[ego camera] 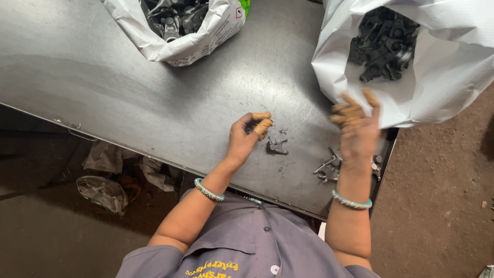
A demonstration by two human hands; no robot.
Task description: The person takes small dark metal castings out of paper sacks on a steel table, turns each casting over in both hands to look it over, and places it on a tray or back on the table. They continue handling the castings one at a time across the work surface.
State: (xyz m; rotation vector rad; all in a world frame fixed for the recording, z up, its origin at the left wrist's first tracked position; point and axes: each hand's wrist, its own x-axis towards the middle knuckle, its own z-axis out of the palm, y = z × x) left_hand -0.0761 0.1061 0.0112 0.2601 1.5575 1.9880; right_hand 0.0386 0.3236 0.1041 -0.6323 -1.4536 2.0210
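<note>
Seen from above, a person in a grey shirt stands at a dark metal worktop. At upper left a white sack lies open, holding dark metal parts. Below it, the left hand rests on the worktop with its taped fingers curled in; whether it grips anything cannot be told. Just right of it lies one small metal part, loose on the surface. Further right, a few more such parts sit near the worktop's edge. The right hand hovers over them, blurred, fingers loosely spread, seemingly empty. At upper right a second white sack gapes, well filled with dark parts (so plenty appears unhandled).
</note>
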